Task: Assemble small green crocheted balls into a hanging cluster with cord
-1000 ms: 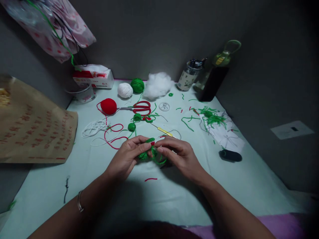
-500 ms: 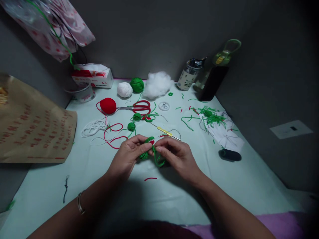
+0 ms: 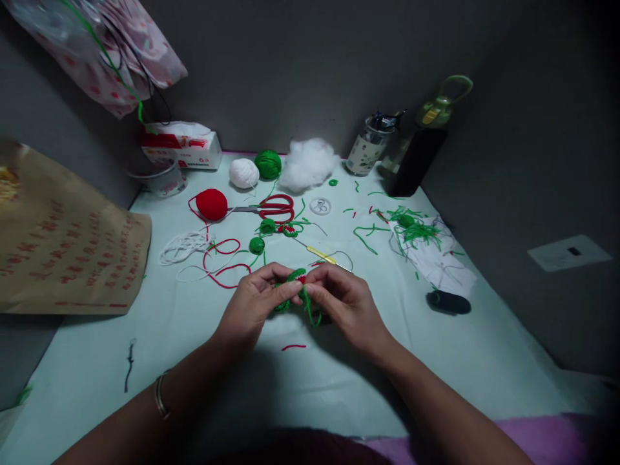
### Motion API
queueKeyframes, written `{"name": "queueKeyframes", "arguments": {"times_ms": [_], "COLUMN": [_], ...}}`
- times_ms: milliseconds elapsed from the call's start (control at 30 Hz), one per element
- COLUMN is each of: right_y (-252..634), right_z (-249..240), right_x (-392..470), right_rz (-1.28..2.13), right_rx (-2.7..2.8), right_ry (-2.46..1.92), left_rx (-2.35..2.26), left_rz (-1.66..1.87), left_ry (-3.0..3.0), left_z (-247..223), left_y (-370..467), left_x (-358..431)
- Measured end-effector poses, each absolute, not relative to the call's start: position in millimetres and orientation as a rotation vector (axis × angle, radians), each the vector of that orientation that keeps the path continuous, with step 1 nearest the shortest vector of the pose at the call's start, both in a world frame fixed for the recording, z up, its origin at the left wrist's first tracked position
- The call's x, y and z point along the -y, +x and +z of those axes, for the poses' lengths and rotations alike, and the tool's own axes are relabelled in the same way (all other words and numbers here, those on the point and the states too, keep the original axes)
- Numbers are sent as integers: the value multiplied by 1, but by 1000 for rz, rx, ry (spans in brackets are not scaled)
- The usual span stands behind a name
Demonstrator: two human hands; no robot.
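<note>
Between my hands is a small crocheted piece [image 3: 297, 276] in green, white and red. My left hand [image 3: 259, 300] is closed on it, thumb on top. The fingers of my right hand [image 3: 336, 297] pinch at its right edge, where a green yarn strand [image 3: 312, 313] hangs down in a loop. What exactly the right fingertips grip is partly hidden. Just beyond my hands lies a crochet hook [image 3: 320, 254] with a yellow handle. Farther back are a similar red and green crocheted piece [image 3: 289, 230] and two little green balls, one nearer [image 3: 256, 245].
Red-handled scissors [image 3: 276, 208] lie behind, beside a red yarn ball [image 3: 212, 205]. White stuffing [image 3: 310, 165] sits at the back wall. Green yarn scraps [image 3: 416, 226] are heaped at right, near a dark thread spool [image 3: 448, 302]. A paper bag [image 3: 97, 258] stands at left.
Both hands have shifted slightly to the right with the crocheted piece. The hanging green loop has become narrower. The rest of the scene moved only a little with the camera.
</note>
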State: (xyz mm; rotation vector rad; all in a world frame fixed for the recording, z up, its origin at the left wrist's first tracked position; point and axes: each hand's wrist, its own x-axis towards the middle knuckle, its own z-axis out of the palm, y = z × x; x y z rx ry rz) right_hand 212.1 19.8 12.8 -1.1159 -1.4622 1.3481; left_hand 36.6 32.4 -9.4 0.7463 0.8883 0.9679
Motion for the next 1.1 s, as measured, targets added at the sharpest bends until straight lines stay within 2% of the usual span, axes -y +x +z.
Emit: {"name": "queueKeyframes", "arguments": {"times_ms": [133,367,567,800,1000,1100], "right_y": [213,214,229,237,233,233], "right_z": [15,15,19,24,18,14], "right_x": [-19,-23,-34,-36,-38,-40], "right_rz": [1488,1524,1457,1677,1397,1466], "right_rx": [1425,1345,1417,1551,1339,1223], "right_ry": [-1048,-1021,-1215,-1062,-1157,-1218], "left_rx": [-910,-885,-864,-857,-845,-832], "left_rz": [1005,937,727,561,568,600], "left_ry": [690,722,817,976,942,892], "left_z": [-6,-10,-9,-10,-11,-14], "left_y": [37,42,38,39,39,37], "left_x": [-34,-31,-32,-32,-32,-33]}}
